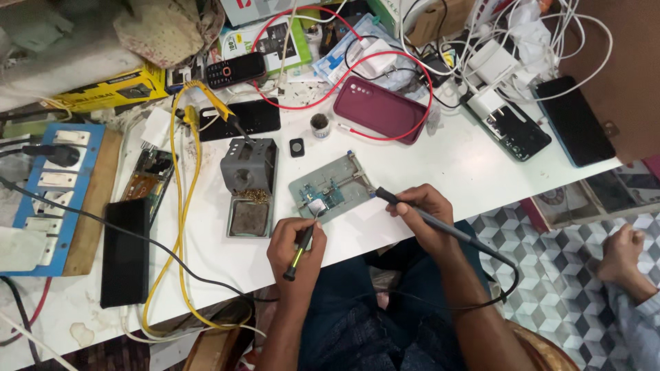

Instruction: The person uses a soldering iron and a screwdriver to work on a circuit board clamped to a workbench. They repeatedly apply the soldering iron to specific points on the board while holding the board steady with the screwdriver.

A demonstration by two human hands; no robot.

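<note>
From the head camera, your left hand (294,244) is closed around a slim black tool with a yellow-green stripe (300,249), its tip reaching up to the small circuit board (320,200). That board sits clamped in the grey metal holder plate (337,180), which lies near the front edge of the white table (454,161). Your right hand (427,218) is just right of the holder plate, fingers wrapped around a black soldering iron (426,216) whose tip points toward the plate's right edge; its cable trails off over your lap. Just left of the holder plate stands the grey soldering stand (249,185) with brass wool and a sponge tray. Behind the holder plate lie a maroon phone case (379,110) ringed by a red cable (385,69), and a small round tin (320,126). Far right of the plate, another person's hand (621,253) rests above the patterned floor.
</note>
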